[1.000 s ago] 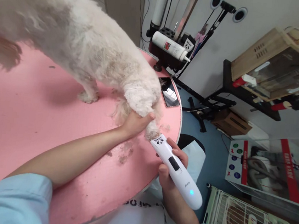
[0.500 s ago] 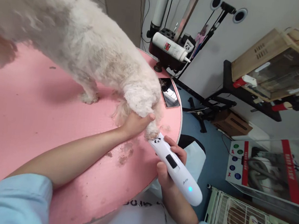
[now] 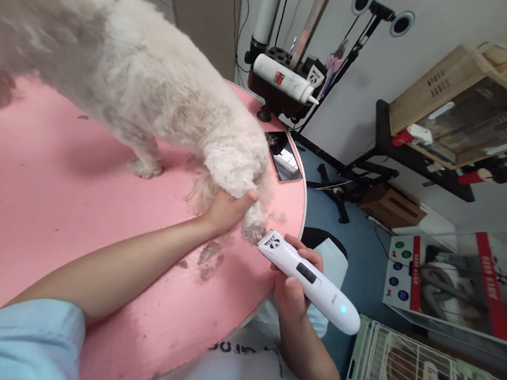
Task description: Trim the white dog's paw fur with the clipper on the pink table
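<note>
Compared with half a second back, the white clipper (image 3: 316, 281) has flattened out and swung its tail end to the right, so the blade tip now sits just beside the dog's paw (image 3: 253, 231) instead of pushed into the fur, which looks like a re-angle mid-trim to me. The right hand (image 3: 290, 293) is wrapped round the clipper body, and the left hand (image 3: 224, 210) stays clamped on the lifted leg right above that paw, near the edge of the pink table (image 3: 52, 205). Count-wise: one white dog (image 3: 134, 74), one clipper, one phone (image 3: 283, 155) on the table, one white bottle (image 3: 283, 79) on the rack behind, and a few loose fur clumps (image 3: 207, 258)
</note>
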Demonstrator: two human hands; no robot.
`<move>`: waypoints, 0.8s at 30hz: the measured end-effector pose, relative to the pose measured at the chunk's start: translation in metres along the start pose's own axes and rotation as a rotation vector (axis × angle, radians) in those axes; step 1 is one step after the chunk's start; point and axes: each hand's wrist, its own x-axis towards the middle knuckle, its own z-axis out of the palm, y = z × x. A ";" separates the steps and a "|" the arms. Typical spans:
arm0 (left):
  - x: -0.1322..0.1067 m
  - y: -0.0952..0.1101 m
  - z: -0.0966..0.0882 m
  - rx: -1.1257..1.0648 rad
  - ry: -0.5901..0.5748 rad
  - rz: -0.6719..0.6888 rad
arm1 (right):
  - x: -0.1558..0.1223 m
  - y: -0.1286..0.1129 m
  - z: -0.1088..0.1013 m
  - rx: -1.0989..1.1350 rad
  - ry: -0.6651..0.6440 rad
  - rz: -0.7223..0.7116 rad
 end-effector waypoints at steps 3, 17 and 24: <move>-0.001 0.004 0.000 0.006 -0.001 -0.035 | 0.004 0.000 0.008 0.275 0.017 0.033; 0.000 0.003 -0.001 0.044 -0.004 -0.006 | 0.017 -0.007 0.019 0.506 0.111 0.115; 0.000 0.005 -0.001 0.032 -0.027 -0.016 | 0.023 -0.007 0.015 0.177 -0.046 -0.153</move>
